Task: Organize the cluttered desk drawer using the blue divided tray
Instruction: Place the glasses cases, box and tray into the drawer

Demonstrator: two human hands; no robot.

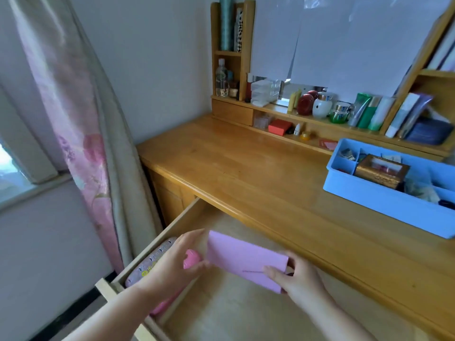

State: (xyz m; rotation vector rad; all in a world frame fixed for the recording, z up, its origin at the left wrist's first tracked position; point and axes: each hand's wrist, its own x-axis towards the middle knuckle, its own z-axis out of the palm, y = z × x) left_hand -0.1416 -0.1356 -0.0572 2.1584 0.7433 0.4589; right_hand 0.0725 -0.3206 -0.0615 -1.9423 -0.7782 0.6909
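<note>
Both hands over open drawer [221, 303]. Right hand [299, 279] pinches pink envelope [243, 258] at near edge, likely lifting it for sorting. Left hand [172, 262] curls round small pink thing [192, 259], envelope's far corner beside it. Patterned case [147, 265] under left hand. Blue tray [384, 195], partly filled, on wooden counter [246, 168], well right of hands. Curtain [81, 134], window left.

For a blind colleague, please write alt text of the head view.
Two hands, left hand and right hand, hold a pink envelope over an open wooden drawer. A blue divided tray, partly filled, stands on the desk at right.
</note>
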